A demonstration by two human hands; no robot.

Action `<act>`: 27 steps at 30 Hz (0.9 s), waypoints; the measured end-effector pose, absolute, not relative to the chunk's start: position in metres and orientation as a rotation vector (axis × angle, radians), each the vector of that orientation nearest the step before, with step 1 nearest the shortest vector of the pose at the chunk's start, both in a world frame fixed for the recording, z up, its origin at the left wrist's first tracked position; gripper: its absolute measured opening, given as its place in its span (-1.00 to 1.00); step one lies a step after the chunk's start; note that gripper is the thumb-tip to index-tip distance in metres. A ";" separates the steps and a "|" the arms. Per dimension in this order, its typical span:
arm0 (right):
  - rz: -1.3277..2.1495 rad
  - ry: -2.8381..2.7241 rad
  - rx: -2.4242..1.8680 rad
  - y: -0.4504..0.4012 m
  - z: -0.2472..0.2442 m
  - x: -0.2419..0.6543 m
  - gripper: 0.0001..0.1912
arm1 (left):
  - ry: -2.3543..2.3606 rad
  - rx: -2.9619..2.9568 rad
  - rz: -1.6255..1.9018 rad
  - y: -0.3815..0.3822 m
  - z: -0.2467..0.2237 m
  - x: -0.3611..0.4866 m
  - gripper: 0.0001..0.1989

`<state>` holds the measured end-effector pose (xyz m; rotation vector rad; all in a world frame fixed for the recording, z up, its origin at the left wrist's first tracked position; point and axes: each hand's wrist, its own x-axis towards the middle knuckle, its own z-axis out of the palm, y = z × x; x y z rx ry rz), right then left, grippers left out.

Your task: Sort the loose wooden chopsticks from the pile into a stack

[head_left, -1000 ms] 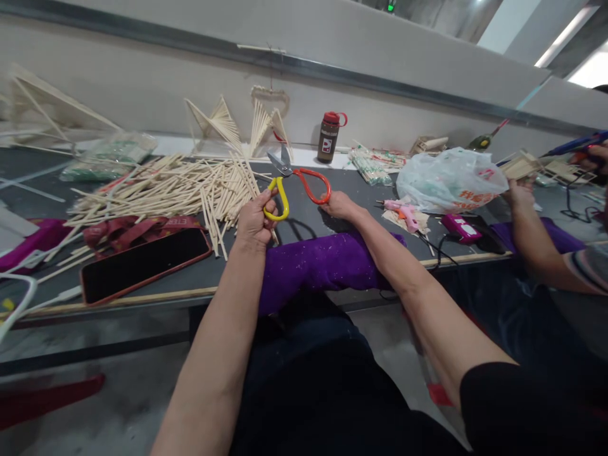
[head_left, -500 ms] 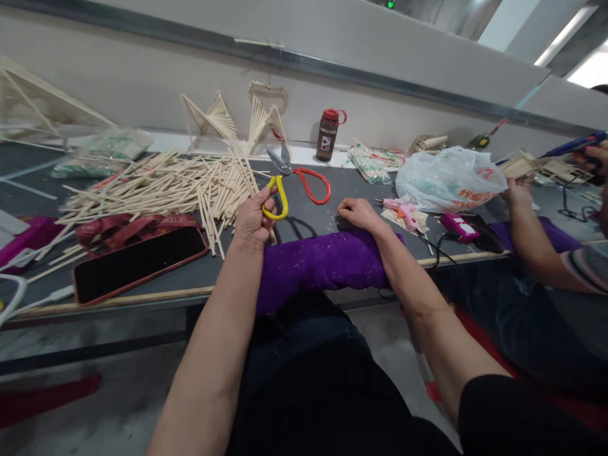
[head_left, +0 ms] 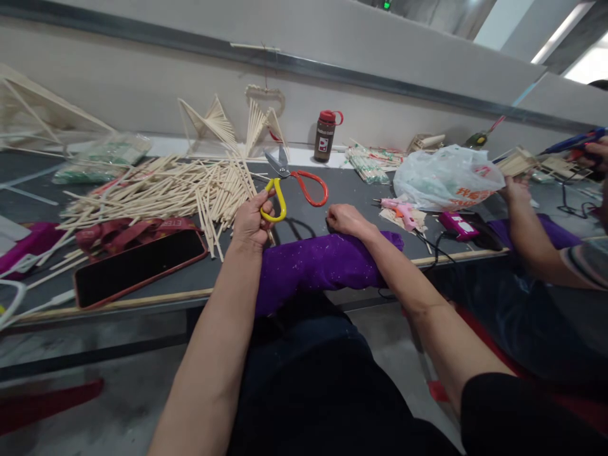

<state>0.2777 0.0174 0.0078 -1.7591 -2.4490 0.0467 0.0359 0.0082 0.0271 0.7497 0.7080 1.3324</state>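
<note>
In my left hand is a pair of scissors, gripped by its yellow handle. Its blades are spread and point away from me, with the red handle hanging free on the right. My right hand rests on the grey tabletop with its fingers curled in; what they hold, if anything, is hidden. A rolled purple cloth lies along the table edge beneath my wrists. Left of the scissors spreads a heap of thin wooden sticks.
A phone and red ribbon lie at left. Behind stand stick models and a bottle. To the right are a pink glue gun, a plastic bag and a co-worker's arm.
My right hand has shifted slightly left and nearer to me across the tabletop. My left hand keeps its hold on the scissors, almost unmoved. The view has shifted a little.
</note>
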 end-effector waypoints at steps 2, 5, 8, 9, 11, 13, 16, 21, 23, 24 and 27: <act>0.048 -2.381 -1.730 0.025 0.006 0.282 -0.79 | 0.713 0.748 1.332 0.008 0.028 0.036 -0.84; 0.051 -2.306 -1.689 0.041 0.005 0.291 -0.76 | 0.718 0.741 1.334 0.007 0.029 0.037 -0.84; 0.064 -2.339 -1.707 0.054 0.004 0.294 -0.78 | 0.711 0.739 1.343 0.006 0.029 0.037 -0.85; 0.078 -2.371 -1.706 0.058 0.004 0.294 -0.78 | 0.709 0.739 1.343 0.006 0.029 0.037 -0.85; 0.099 -2.438 -1.692 0.061 0.005 0.290 -0.78 | 0.711 0.740 1.335 0.007 0.028 0.036 -0.85; 0.094 -2.489 -1.695 0.063 0.006 0.286 -0.78 | 0.715 0.740 1.330 0.007 0.028 0.036 -0.85; 0.073 -2.522 -1.725 0.060 0.009 0.281 -0.78 | 0.724 0.741 1.334 0.006 0.030 0.037 -0.85; 0.214 -2.487 -1.629 0.048 0.008 0.284 -0.80 | 0.733 0.744 1.332 0.003 0.032 0.038 -0.82; 0.329 -2.334 -1.611 0.044 0.005 0.292 -0.80 | 0.727 0.741 1.334 0.004 0.032 0.038 -0.82; 0.400 -2.232 -1.612 0.043 0.004 0.296 -0.79 | 0.724 0.738 1.336 0.004 0.032 0.038 -0.82; 0.602 -1.941 -1.620 0.044 0.000 0.309 -0.76 | 0.724 0.732 1.339 0.004 0.031 0.038 -0.84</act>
